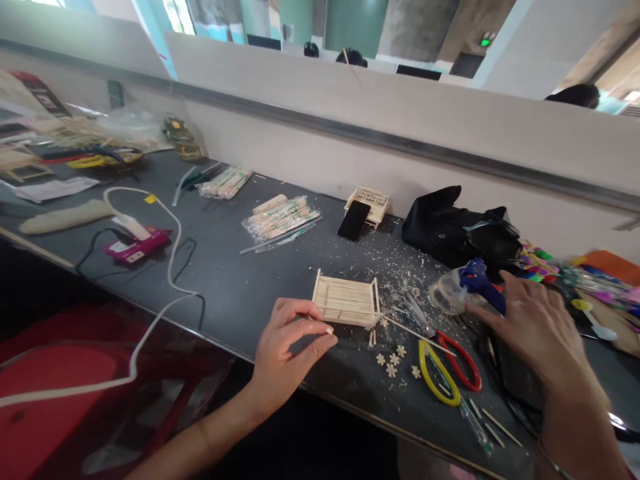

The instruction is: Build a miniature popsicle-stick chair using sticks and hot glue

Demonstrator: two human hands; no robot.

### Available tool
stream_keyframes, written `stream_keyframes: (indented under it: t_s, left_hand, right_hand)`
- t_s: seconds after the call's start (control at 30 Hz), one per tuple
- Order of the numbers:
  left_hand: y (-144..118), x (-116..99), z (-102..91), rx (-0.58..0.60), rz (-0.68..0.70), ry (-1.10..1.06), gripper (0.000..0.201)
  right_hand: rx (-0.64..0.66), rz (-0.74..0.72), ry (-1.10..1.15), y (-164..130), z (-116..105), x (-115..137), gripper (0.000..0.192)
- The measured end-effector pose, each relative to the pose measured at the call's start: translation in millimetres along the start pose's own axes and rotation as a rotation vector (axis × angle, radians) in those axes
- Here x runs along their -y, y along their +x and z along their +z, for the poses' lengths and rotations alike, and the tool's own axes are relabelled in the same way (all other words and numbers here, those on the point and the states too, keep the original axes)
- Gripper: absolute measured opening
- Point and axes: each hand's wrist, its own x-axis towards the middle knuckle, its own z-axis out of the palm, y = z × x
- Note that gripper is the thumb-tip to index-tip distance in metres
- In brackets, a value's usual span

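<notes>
My left hand rests at the table's front edge, fingers pinched on a thin wooden stick, just left of a small stick-built frame. Over at the right, my right hand reaches with spread fingers toward a blue glue gun and touches its rear end; whether it grips the gun is not visible. Small wooden flower pieces lie scattered below the frame. Scissors with yellow and red handles sit between my two hands.
A black phone leans on a small wooden model. A black bag stands behind the glue gun. Packets of sticks lie mid-table, a white cable and pink box at left. Wood shavings litter the dark table.
</notes>
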Motion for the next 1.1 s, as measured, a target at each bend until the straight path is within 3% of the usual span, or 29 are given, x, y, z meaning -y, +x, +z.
stream_keyframes:
  t_s: [0.07, 0.13, 0.23, 0.37, 0.47, 0.7, 0.97, 1.1]
  left_hand:
    - [-4, -4, 0.8, -0.008, 0.055, 0.048, 0.004]
    - [-7, -8, 3.4, 0.006, 0.102, 0.077, 0.003]
    - [-11, -13, 9.4, 0.027, 0.147, 0.081, 0.003]
    - [-18, -15, 15.9, 0.025, 0.176, 0.090, 0.006]
    - [-23, -15, 17.9, 0.014, 0.182, 0.104, 0.008]
    - [-22, -17, 19.3, 0.011, 0.274, 0.173, 0.010]
    - [-19, -15, 21.4, 0.074, 0.323, 0.221, 0.019]
    - [-16, -10, 15.8, 0.106, 0.327, 0.239, 0.006]
  right_hand:
    - [-0.118, -0.044, -0.003, -22, -17, 31, 0.051]
    - [-0.233, -0.111, 0.226, -48, -27, 68, 0.025]
    - [-0.059, -0.263, 0.617, -80, -30, 121, 0.011]
    - [0.051, -0.188, 0.852, -99, -18, 159, 0.012]
    - [0.111, -0.124, 0.944, -101, -11, 166, 0.011]
    - [0.155, -0.132, 1.019, -101, -5, 166, 0.011]
    - [0.052, -0.176, 0.939, -98, 1, 171, 0.013]
    - [-0.026, -0.167, 0.897, -95, 3, 171, 0.015]
